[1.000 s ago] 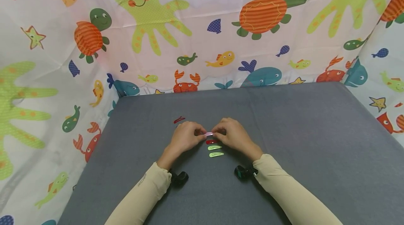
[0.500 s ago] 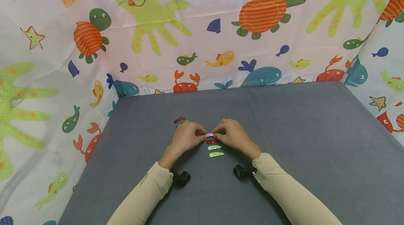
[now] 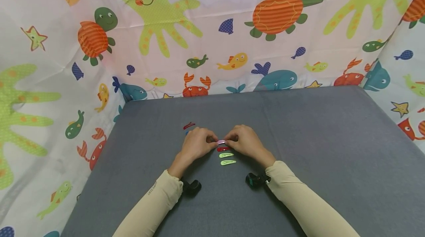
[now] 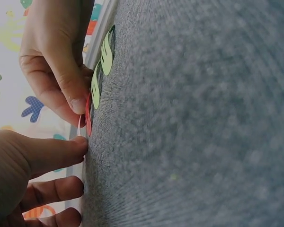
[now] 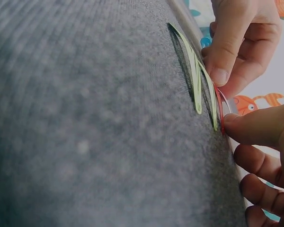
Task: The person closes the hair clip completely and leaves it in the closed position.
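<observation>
Between my two hands in the head view is a pink hair clip (image 3: 221, 142). My left hand (image 3: 197, 143) pinches its left end with thumb and forefinger, and my right hand (image 3: 245, 141) pinches the right end. Just below it on the cloth lies a red hair clip (image 3: 223, 149). Two lime-green snap clips follow in the same column, an upper green clip (image 3: 226, 155) and a lower green clip (image 3: 228, 162). Seen from the right wrist, the pink clip (image 5: 226, 100) shows as a thin pale edge beside the red clip (image 5: 219, 106).
Another red hair clip (image 3: 189, 126) lies beyond my left hand, with a bit of a blue clip (image 3: 187, 133) peeking out behind the knuckles. Grey cloth (image 3: 315, 148) covers the table. A sea-animal curtain (image 3: 212, 19) hangs along the back and sides.
Both hands keep their pinch on the pink clip and have barely moved. Slightly more of the blue clip shows beside my left hand; the clips on the cloth stay put.
</observation>
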